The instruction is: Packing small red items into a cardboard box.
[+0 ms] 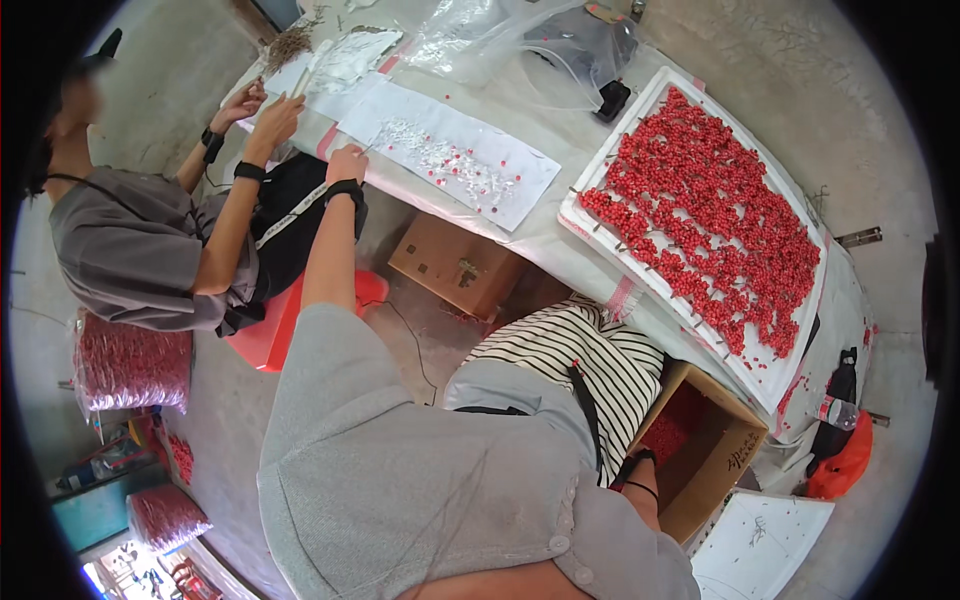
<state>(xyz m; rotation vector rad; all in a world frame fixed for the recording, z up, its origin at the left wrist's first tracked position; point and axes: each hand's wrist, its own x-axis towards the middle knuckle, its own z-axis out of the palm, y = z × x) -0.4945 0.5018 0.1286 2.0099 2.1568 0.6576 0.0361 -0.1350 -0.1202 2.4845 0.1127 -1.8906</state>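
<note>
My left hand (348,164) is stretched over the table's near edge, fingers closed beside a white paper sheet (530,178) strewn with small white bits and a few red beads or berries. A thin stem or wire seems to stick out of its fingertips, too small to name. At the lower right, my right hand (636,464) is at the cardboard box (722,452), which holds loose red berry-like pieces (672,432). Its fingers are hidden. On the table, a white foam tray (768,388) carries many stems of red berries (715,200).
A co-worker (150,240) sits at left by a red stool (270,335), both hands over the table. Another cardboard box (455,262) is beneath the table. Clear plastic bags (480,40) lie at the back. Wrapped red bundles (130,365) stand at the left.
</note>
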